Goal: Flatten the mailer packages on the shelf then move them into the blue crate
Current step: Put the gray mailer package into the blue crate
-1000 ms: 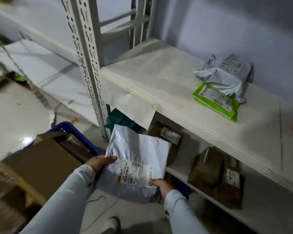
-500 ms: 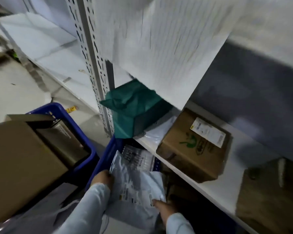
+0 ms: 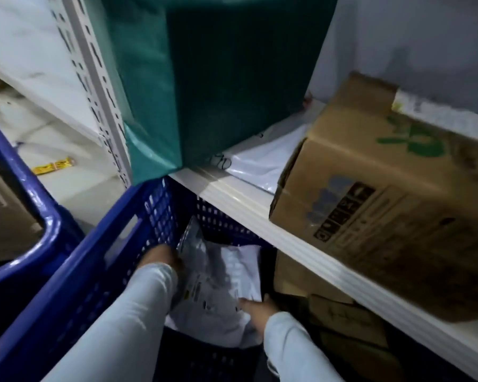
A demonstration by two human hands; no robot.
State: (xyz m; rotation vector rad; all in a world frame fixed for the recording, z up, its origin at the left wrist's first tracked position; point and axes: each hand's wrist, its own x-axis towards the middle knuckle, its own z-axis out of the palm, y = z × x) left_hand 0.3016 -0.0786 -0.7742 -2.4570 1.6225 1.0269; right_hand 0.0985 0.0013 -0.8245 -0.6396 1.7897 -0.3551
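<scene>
I have the grey mailer [image 3: 218,277] down inside the blue crate [image 3: 100,260], held between my two hands: my left hand [image 3: 160,257] is at its upper left edge, close against the crate's perforated wall, and my right hand [image 3: 255,308] is at its lower right corner, with the fingers tucked under or round the edge. The blur and the dim light keep me from telling how tightly either one grips. The mailer lies straight ahead of and between my hands, its long axis running away from me toward the far wall of the crate, the label face up and a lighter mailer or flap showing on top near the right. My left hand is deeper into the crate, my right nearer its front. I judge that what remains is to let go and draw both arms back up past the shelf edge [image 3: 260,213], which overhangs the right side of the crate. On that shelf sit a dark green package [image 3: 204,78], a white mailer [image 3: 265,164] lying flat beneath it, and a cardboard box [image 3: 384,210]. A second blue crate [image 3: 25,216] stands to the left on the pale floor, just beside this one, and more cardboard boxes sit low under the shelf.
</scene>
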